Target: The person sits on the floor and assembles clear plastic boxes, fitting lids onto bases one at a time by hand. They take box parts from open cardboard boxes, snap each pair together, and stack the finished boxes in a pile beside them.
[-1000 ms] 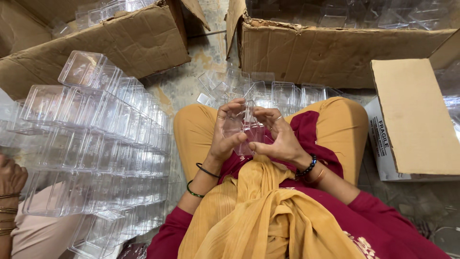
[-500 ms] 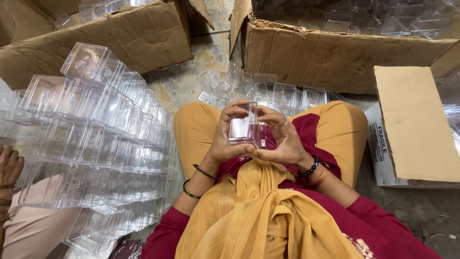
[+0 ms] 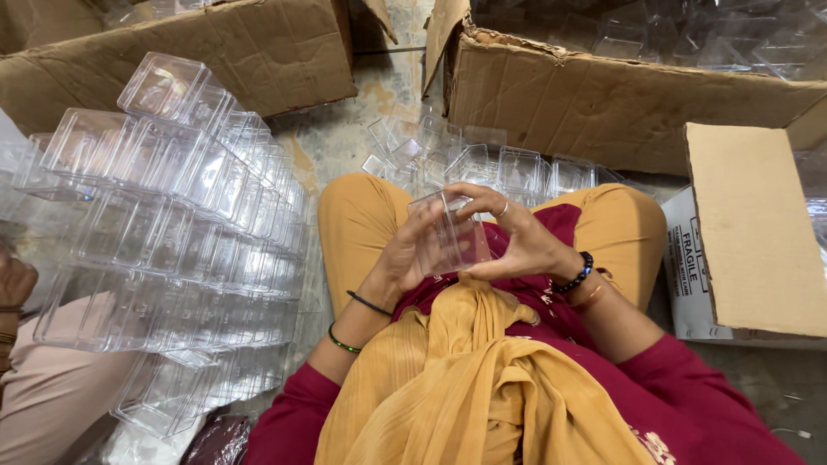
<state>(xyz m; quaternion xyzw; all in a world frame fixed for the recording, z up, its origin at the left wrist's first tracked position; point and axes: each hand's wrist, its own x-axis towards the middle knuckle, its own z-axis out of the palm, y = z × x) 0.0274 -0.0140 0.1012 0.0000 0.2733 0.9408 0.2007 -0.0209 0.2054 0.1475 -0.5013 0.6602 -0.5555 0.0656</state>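
The clear plastic box (image 3: 448, 234) now sits tilted lower between both hands, fingers (image 3: 482, 191) rearranged.

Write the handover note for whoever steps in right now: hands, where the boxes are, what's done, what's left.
Left hand and right hand: both grip one clear plastic box over the lap.
Done, by the look of it: nested rows of clear boxes lie stacked to the left.
Loose clear pieces sit on the floor just past the knees, in front of a cardboard carton that holds more clear boxes.
Left: probably the box in hand, then the loose pieces.
Another person's hand is at the left edge.
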